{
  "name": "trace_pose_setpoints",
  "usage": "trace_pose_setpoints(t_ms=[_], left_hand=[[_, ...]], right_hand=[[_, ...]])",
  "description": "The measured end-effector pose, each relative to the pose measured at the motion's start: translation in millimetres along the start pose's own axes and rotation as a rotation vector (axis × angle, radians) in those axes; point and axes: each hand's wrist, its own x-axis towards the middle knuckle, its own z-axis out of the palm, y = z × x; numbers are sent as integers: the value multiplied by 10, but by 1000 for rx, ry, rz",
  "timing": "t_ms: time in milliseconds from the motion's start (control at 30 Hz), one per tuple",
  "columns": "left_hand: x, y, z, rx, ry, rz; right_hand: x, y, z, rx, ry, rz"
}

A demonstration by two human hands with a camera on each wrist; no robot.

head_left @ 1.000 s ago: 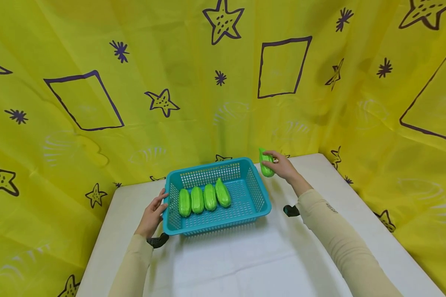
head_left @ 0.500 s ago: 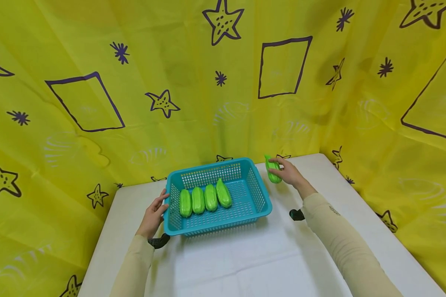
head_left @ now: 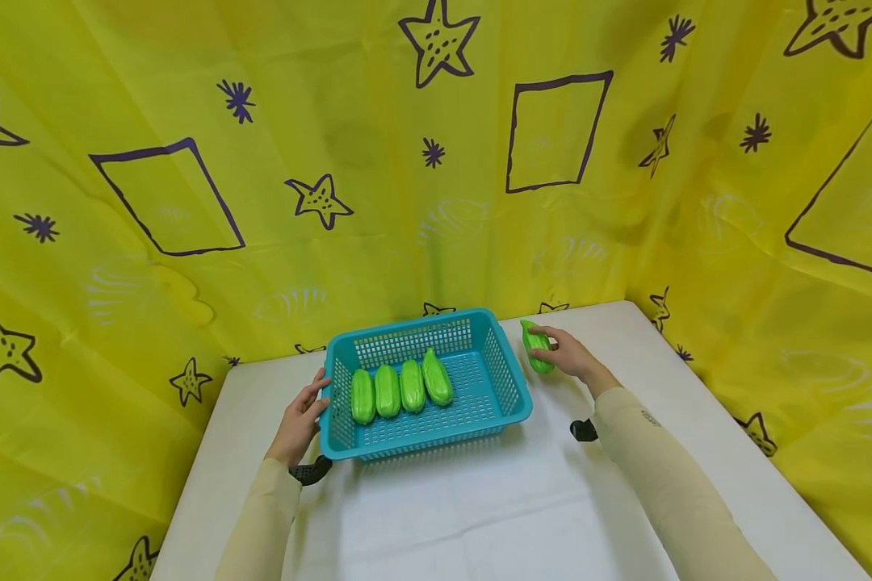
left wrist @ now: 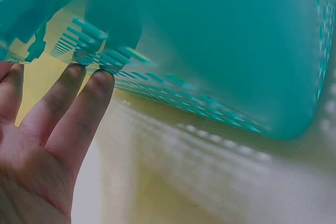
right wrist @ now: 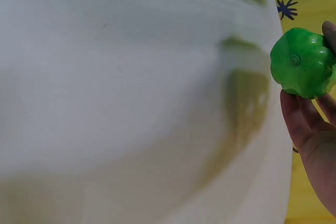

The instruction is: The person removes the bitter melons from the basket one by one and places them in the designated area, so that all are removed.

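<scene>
My right hand (head_left: 568, 353) pinches a glossy green ribbed gourd (head_left: 536, 347) beside the basket's right end. In the right wrist view, the gourd's lobed round end (right wrist: 299, 64) faces the camera, between thumb and fingers. A turquoise mesh basket (head_left: 429, 452) stands on the table with several similar gourds (head_left: 387, 391) side by side in its left and middle part. The left hand (head_left: 298, 424) touches the basket's left end at the rim. Straight fingers (left wrist: 79, 111) of that hand meet the latticed wall in the left wrist view; its thumb is hidden there.
A white-covered table (head_left: 465, 524) carries the basket. Yellow curtain (head_left: 378, 266) with star drawings closes off the back and both sides. Inside the basket, bare mesh floor (head_left: 475, 383) shows right of the gourds. Dark wrist-worn devices (head_left: 584, 431) stick out below both wrists.
My right hand has moved right and down toward the table with the gourd, away from the basket's back right corner. The left hand, basket and gourds inside look unchanged.
</scene>
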Motion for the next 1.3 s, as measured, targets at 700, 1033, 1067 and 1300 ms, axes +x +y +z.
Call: trace_pose_setpoints(t_ms=[700,1033,1067,1300], left_hand=[[-10,40,6,-19,0,-17],[-136,302,85,-24,-13,-43],[-139,310,88,-25,-14,-44],[-131,278,76,-35,-19,-38]], right_hand=[[-41,173,107,-93,0,43],[-42,157,111,-124,-12,8],[-34,157,112,-120,-13,17],[2,159,133,-129,-10,35]])
